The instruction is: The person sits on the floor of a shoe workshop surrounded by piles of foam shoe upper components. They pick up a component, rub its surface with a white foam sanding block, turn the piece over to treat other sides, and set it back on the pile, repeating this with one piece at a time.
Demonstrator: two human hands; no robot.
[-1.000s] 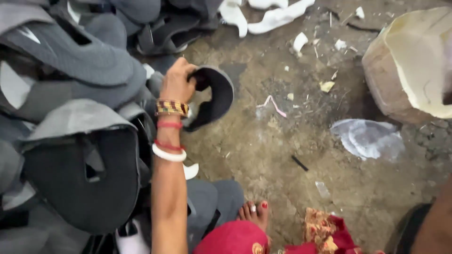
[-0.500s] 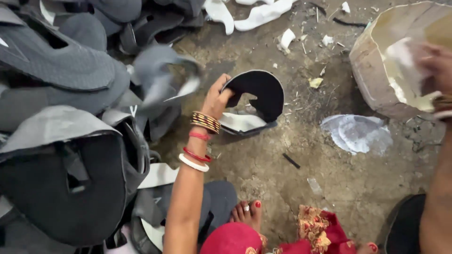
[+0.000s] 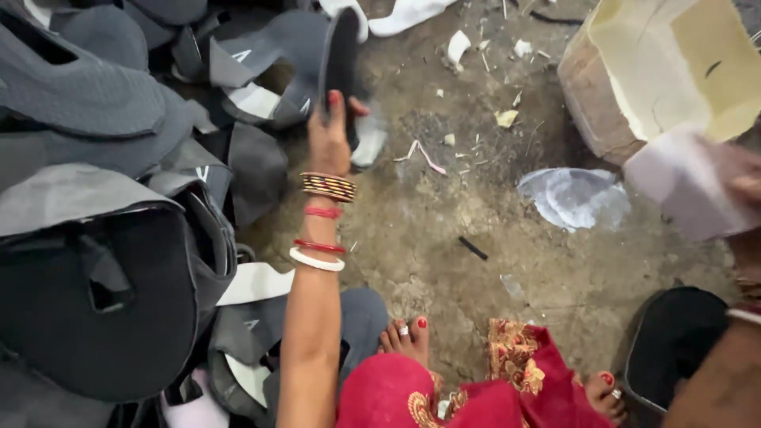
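From left: beside the heap of grey and black cut pieces (image 3: pixel 103 238), our left hand (image 3: pixel 329 139) grips a black sole-shaped piece (image 3: pixel 339 59) edge-up, apparently to lift it free, while our right hand (image 3: pixel 745 178), blurred, pinches a pale sheet (image 3: pixel 682 194) near the cardboard box (image 3: pixel 658 71).

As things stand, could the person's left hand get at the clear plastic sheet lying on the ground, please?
Probably not at once: the left hand is closed around a dark shoe piece, so it is occupied. Otherwise the bare ground between it and the plastic sheet looks unobstructed.
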